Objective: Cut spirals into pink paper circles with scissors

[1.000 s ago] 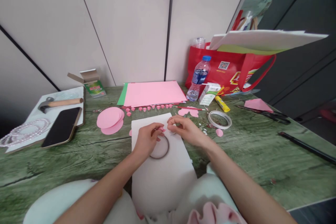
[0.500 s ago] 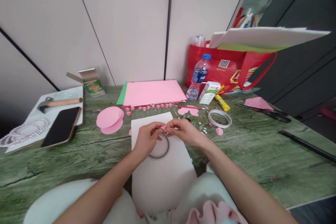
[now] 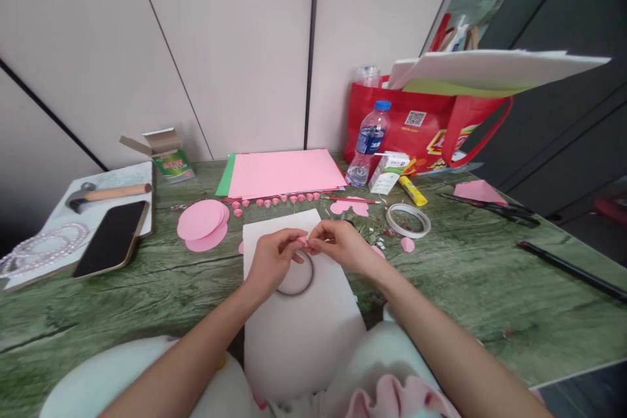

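Note:
Both hands meet over a white foam sheet (image 3: pixel 294 326) at the table's near edge. My left hand (image 3: pixel 271 260) and my right hand (image 3: pixel 343 245) pinch a small pink paper piece (image 3: pixel 303 242) between their fingertips. Just below them a thin dark ring (image 3: pixel 296 277) lies on the sheet, partly hidden by my left hand. A row of small pink paper buds (image 3: pixel 279 200) runs along the sheet's far side. Pink paper circles (image 3: pixel 200 222) are stacked to the left.
On the green wood-grain table (image 3: pixel 470 274): pink and green paper sheets (image 3: pixel 284 172), tape roll (image 3: pixel 407 219), glue stick (image 3: pixel 411 191), water bottle (image 3: pixel 366 144), red bag (image 3: pixel 421 127), scissors (image 3: pixel 494 208), phone (image 3: pixel 112 238), hammer (image 3: pixel 105 194), bead strand (image 3: pixel 42 245).
My right hand has moved left until its fingertips meet my left hand's at the pink piece. The view has shifted slightly.

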Demonstrator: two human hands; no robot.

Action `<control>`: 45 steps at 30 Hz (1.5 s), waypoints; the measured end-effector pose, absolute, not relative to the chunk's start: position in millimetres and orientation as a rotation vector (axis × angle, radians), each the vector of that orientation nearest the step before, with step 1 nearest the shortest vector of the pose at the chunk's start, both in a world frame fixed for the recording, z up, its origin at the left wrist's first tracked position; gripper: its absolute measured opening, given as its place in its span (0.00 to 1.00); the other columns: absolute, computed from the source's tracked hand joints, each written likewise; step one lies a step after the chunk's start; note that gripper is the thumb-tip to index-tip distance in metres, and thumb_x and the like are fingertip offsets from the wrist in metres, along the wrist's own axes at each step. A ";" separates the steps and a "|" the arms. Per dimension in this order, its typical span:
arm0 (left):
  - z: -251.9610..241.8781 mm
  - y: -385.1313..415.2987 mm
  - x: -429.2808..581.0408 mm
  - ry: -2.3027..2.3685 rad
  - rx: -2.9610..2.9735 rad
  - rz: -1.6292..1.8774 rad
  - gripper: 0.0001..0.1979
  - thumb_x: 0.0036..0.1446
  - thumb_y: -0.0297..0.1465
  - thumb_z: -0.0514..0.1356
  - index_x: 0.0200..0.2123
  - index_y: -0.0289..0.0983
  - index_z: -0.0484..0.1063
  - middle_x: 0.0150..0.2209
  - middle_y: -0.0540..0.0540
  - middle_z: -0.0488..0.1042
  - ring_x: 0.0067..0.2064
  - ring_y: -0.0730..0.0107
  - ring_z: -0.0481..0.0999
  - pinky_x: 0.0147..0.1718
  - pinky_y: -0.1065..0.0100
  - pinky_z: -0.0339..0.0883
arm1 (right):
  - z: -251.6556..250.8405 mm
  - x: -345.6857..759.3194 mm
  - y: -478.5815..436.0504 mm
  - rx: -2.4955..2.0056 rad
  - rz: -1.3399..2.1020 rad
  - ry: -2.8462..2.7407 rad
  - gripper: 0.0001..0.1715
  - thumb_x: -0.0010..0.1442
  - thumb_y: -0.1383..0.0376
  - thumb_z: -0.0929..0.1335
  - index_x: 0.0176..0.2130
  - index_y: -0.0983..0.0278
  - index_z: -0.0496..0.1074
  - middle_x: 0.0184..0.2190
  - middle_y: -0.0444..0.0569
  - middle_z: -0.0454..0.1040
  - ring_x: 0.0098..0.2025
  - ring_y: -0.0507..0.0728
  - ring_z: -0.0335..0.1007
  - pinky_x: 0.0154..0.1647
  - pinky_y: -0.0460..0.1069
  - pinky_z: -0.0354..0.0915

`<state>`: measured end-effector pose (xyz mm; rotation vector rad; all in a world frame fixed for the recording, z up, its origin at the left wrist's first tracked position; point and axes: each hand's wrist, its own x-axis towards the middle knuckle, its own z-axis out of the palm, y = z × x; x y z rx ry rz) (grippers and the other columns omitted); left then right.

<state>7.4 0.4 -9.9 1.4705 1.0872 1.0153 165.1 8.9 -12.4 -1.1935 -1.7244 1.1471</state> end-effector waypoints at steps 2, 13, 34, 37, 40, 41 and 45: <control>-7.8 -0.3 7.1 1.107 1.442 1.029 0.09 0.47 0.31 0.58 0.32 0.33 0.73 0.30 0.45 0.76 0.30 0.66 0.76 0.25 0.69 0.71 | -13.5 164.6 9.4 -1.180 1.157 -1.656 0.10 0.48 0.63 0.69 0.26 0.65 0.65 0.22 0.45 0.73 0.26 0.53 0.72 0.28 0.48 0.68; -6.8 1.4 6.6 1.098 1.377 1.129 0.10 0.46 0.33 0.59 0.32 0.32 0.73 0.28 0.45 0.76 0.31 0.63 0.77 0.25 0.67 0.72 | -15.1 169.3 13.5 -1.067 1.259 -1.525 0.13 0.46 0.59 0.69 0.29 0.66 0.68 0.24 0.44 0.72 0.25 0.52 0.72 0.29 0.48 0.69; -9.8 1.2 7.2 1.136 1.407 1.168 0.10 0.49 0.31 0.57 0.34 0.32 0.72 0.30 0.45 0.76 0.31 0.65 0.77 0.25 0.68 0.71 | -6.8 160.5 4.6 -1.204 0.882 -1.644 0.05 0.51 0.65 0.66 0.29 0.65 0.69 0.25 0.46 0.70 0.27 0.51 0.67 0.24 0.45 0.67; -9.8 1.4 7.2 1.143 1.405 1.184 0.10 0.49 0.31 0.57 0.33 0.32 0.72 0.30 0.45 0.76 0.31 0.65 0.77 0.25 0.68 0.71 | -4.6 159.4 2.0 -1.162 0.814 -1.704 0.04 0.51 0.66 0.66 0.28 0.65 0.69 0.23 0.44 0.71 0.25 0.50 0.66 0.24 0.43 0.65; -8.8 0.4 7.2 1.137 1.419 1.187 0.10 0.49 0.32 0.57 0.34 0.32 0.72 0.31 0.45 0.76 0.31 0.65 0.77 0.27 0.67 0.72 | -4.4 157.6 0.3 -1.146 0.755 -1.762 0.05 0.51 0.68 0.66 0.26 0.65 0.71 0.22 0.44 0.72 0.23 0.49 0.67 0.24 0.43 0.63; -8.3 -0.1 7.2 1.131 1.426 1.186 0.10 0.49 0.32 0.58 0.34 0.33 0.72 0.31 0.45 0.76 0.31 0.65 0.77 0.27 0.67 0.72 | -4.7 157.2 0.0 -1.153 0.739 -1.772 0.05 0.51 0.68 0.65 0.26 0.65 0.72 0.22 0.44 0.73 0.23 0.49 0.67 0.24 0.43 0.62; -7.0 -2.2 7.8 1.119 1.445 1.179 0.10 0.50 0.30 0.57 0.35 0.33 0.73 0.31 0.45 0.77 0.32 0.65 0.77 0.28 0.67 0.73 | -5.5 156.8 -0.6 -1.193 0.748 -1.779 0.07 0.52 0.68 0.65 0.27 0.65 0.74 0.21 0.45 0.73 0.21 0.49 0.65 0.22 0.42 0.60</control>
